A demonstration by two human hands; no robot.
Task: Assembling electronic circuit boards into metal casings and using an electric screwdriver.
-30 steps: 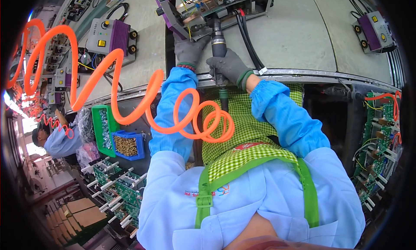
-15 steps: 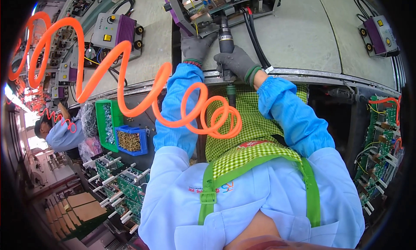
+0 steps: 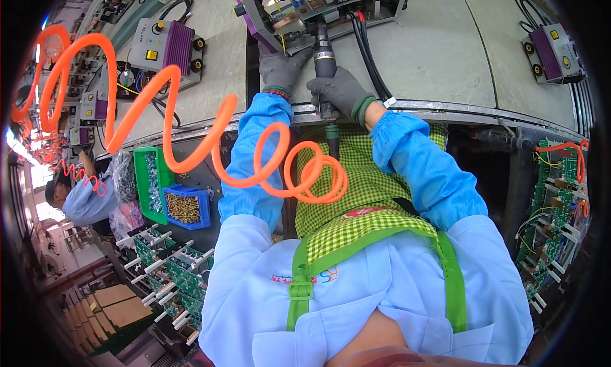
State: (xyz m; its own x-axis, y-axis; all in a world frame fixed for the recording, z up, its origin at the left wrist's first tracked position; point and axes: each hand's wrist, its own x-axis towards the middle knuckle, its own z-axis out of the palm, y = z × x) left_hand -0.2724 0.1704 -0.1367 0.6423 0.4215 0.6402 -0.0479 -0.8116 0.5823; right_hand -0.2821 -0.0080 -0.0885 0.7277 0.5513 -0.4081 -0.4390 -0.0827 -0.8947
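Hose slightly left; driver steady

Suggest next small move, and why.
I'd probably steady the black cylindrical tool: the right gray-gloved hand is closed around it, its far end sits at the purple-and-gray metal housing, and the left gray-gloved hand is at the housing's near corner.

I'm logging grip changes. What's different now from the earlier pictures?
Nothing clearly moved beyond a slight shift of the whole view; nothing was grasped or let go. The right hand still grips the dark tool; the left hand stays at the open unit.
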